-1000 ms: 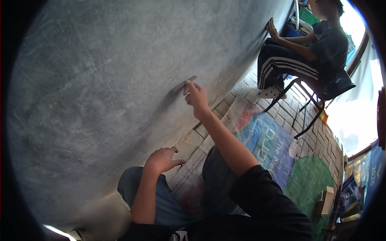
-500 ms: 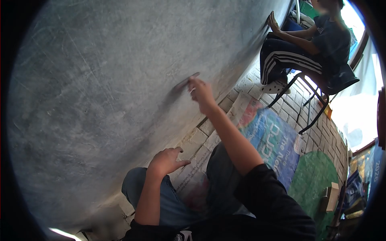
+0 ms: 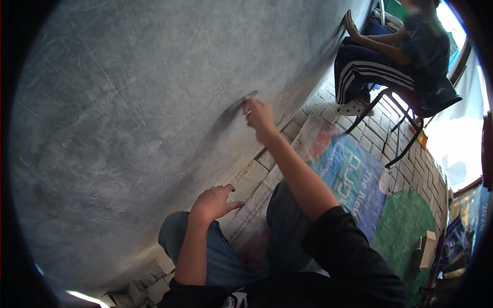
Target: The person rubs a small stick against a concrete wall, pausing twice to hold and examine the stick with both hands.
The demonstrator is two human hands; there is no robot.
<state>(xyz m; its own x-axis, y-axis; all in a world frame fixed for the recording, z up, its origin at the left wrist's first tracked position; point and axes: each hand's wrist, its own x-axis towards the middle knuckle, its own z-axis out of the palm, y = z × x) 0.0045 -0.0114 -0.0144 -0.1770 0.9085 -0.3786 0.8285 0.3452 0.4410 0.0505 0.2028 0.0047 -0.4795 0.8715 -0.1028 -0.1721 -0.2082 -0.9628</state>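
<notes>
My right hand (image 3: 258, 119) is closed around a flat trowel (image 3: 250, 96). Seen nearly edge-on, its thin dark blade lies against the grey plastered wall (image 3: 128, 102), and my fingers hide its grip. A dark shadow spreads on the wall below and left of it. My left hand (image 3: 210, 204) holds nothing. It hovers by my left knee (image 3: 174, 233), thumb and fingers apart, close to the foot of the wall.
A printed banner (image 3: 354, 187) covers the brick paving beside the wall. Farther along, another person (image 3: 423, 49) sits on a black chair (image 3: 395, 154), hands at the wall. A green round mat (image 3: 398, 228) and a small cardboard box (image 3: 425, 250) lie at right; broken blocks (image 3: 137, 292) sit bottom left.
The trowel and my right hand have shifted very slightly up and right along the wall. My left hand stays by the knee. The view has moved a little.
</notes>
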